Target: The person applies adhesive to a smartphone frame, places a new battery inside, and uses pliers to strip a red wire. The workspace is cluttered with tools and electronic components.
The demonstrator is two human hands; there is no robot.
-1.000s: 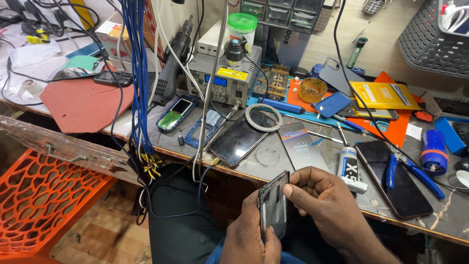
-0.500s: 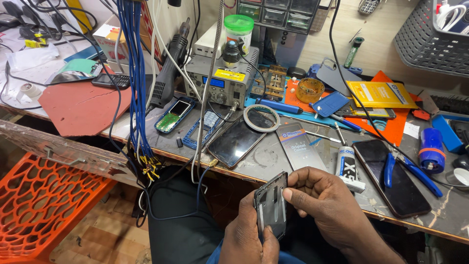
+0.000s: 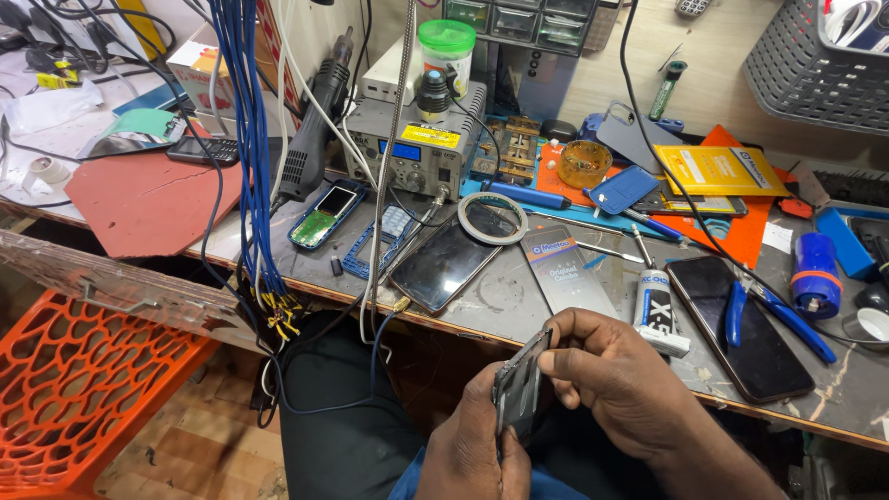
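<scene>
Gripping an opened phone body edge-on between left hand below and right hand pinching its top, below the bench edge, with a glue tube just beyond the right knuckles, blue-handled pliers and dark phone farther right.

Phone frame held in both hands: dark, dull metal-and-plastic look, edges slightly shiny. Counter: grey, matt surface, scratched and stained, worn wooden edge. Two phones lying on it: black glass faces, glossy, reflecting light. Pliers: blue plastic-coated handles, smooth. Glue tube: soft white plastic, slight sheen. Soldering station: grey painted metal casing, matt. Mat: red, matt, rubbery looking. Chair: orange moulded plastic, smooth, perforated. Basket: grey plastic lattice. Cables: blue plastic sheathing, glossy.
</scene>
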